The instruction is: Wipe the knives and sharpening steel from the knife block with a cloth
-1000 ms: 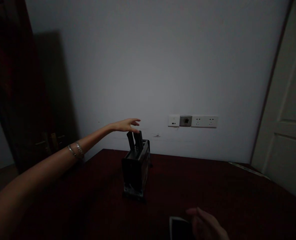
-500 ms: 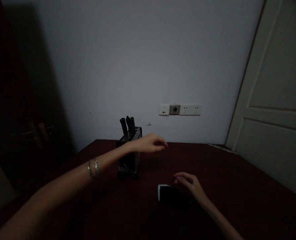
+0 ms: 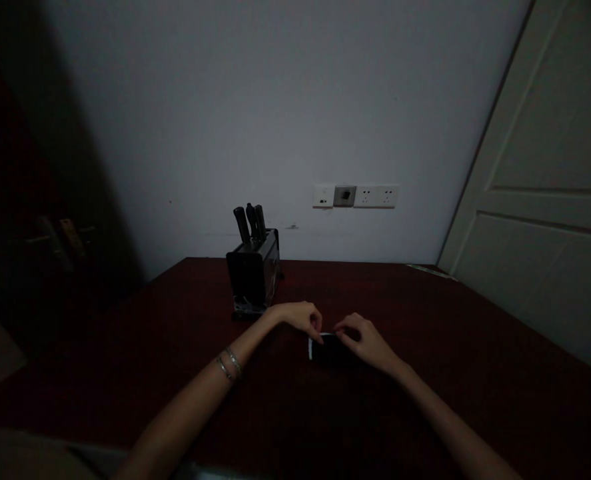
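Observation:
A small dark flat object with a white edge (image 3: 320,348), perhaps a phone, lies on the dark red table (image 3: 425,373). My left hand (image 3: 298,317), with bracelets on its wrist, pinches the object's left end with curled fingers. My right hand (image 3: 365,340) rests on its right side, fingers bent over it. A black knife block (image 3: 252,273) with three dark handles stands upright just behind my left hand, apart from it.
The room is dim. A grey wall carries a row of sockets (image 3: 355,196) above the table's far edge. A pale door (image 3: 540,220) stands at the right, a dark door with a handle (image 3: 60,233) at the left.
My left hand left the knife handles and came down to the flat object. My right hand moved forward with the object toward the table's middle. The view tilted down.

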The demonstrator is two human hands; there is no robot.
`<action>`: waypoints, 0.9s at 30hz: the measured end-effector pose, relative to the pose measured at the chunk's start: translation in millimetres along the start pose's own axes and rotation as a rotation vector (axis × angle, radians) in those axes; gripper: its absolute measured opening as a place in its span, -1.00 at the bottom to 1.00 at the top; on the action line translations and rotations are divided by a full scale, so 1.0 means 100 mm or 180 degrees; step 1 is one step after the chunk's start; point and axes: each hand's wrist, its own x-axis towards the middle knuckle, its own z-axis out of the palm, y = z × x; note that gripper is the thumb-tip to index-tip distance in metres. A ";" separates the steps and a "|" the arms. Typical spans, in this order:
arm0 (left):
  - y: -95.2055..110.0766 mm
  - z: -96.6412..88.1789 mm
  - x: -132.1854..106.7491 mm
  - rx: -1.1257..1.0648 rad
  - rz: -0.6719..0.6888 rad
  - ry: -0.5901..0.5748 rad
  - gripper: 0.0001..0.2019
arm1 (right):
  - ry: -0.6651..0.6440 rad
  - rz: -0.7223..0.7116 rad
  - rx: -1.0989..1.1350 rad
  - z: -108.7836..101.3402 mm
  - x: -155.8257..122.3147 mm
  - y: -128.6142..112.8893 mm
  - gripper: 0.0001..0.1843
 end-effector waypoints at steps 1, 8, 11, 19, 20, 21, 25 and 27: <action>-0.01 0.01 -0.01 -0.0018 -0.0002 -0.0018 -0.75 | -0.0027 -0.0052 -0.0088 0.00 0.00 0.00 -0.82; 0.01 0.06 0.00 -0.0276 0.0026 -0.0003 -0.88 | -0.0252 -0.0277 -0.0492 0.04 -0.03 -0.02 -0.81; -0.02 0.09 0.00 -0.0475 0.0040 0.0138 -0.92 | -0.0212 -0.0329 -0.0548 0.06 -0.02 -0.02 -0.79; -0.06 0.14 -0.08 -0.1320 0.0060 0.1026 -0.89 | 0.0381 -0.0301 -0.0489 0.06 0.00 -0.02 -0.78; -0.06 0.14 -0.08 -0.1472 0.0067 0.1115 -0.87 | 0.0469 -0.0273 -0.0467 0.06 0.00 -0.03 -0.77; -0.05 0.14 -0.08 -0.1629 0.0075 0.1186 -0.85 | 0.0555 -0.0238 -0.0440 0.06 0.00 -0.03 -0.77; -0.01 0.20 -0.04 -0.2255 0.0093 0.1212 -0.68 | 0.0840 -0.0074 -0.0303 0.05 0.00 -0.06 -0.78; 0.01 0.24 -0.02 -0.2535 0.0100 0.1052 -0.59 | 0.1003 0.0000 -0.0218 0.05 0.00 -0.08 -0.78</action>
